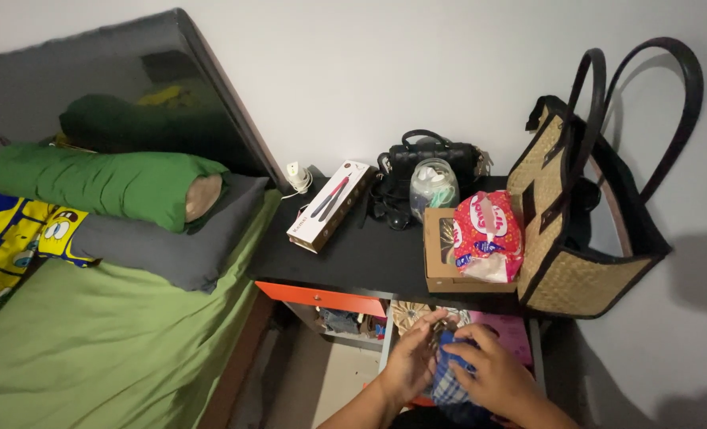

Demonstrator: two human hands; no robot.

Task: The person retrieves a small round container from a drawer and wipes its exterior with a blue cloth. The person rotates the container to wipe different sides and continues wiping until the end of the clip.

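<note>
Two hands, left hand (411,361), right hand (492,373), gripping blue checked cloth (451,380) (bunched, upright)

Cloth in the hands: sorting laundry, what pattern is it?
Blue and white checks on the cloth, seen in the head view.

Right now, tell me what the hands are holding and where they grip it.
Both hands, left and right, hold a blue checked cloth, gripping its bunched upper part from either side.
</note>
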